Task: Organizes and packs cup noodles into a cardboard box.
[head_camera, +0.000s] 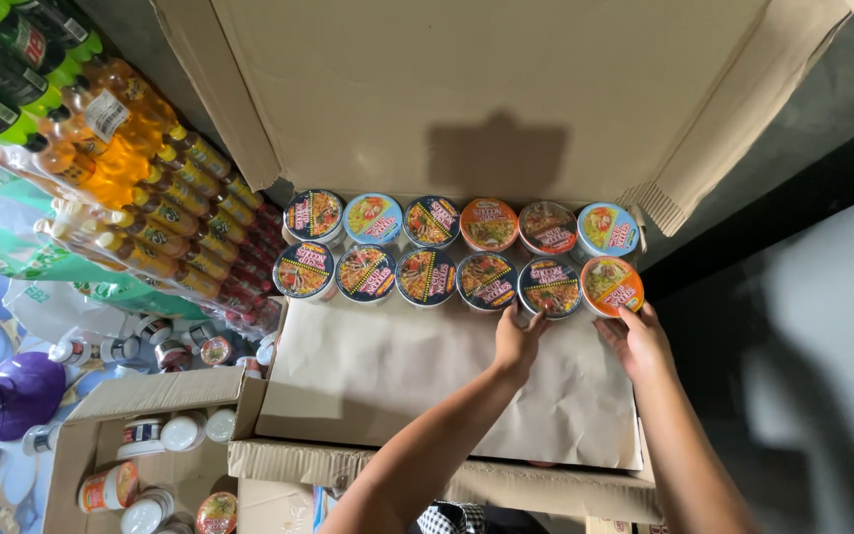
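The left hand (517, 341) rests its fingertips on the near edge of a dark-lidded noodle cup (550, 287), fingers loosely spread, not closed around it. The right hand (637, 341) pinches the orange-lidded noodle cup (612, 285) at the right end of the near row, thumb on its near rim and fingers at its right side. Both cups sit at about 12 o'clock from the hands, touching each other.

They belong to two rows of noodle cups (427, 247) packed rim to rim along the far wall of an open cardboard box (348, 462). The orange cup sits hard against the box's right wall, with no room at 3 o'clock. From the near row toward 6 o'clock, a brown paper sheet (397, 371) lies bare to the box's near edge, leaving wide open room.

The raised box flap (467, 89) stands at 12 o'clock. Shrink-wrapped drink bottles (150, 188) lie at 10 o'clock, and a smaller carton of jars (150, 465) sits at 8 o'clock.
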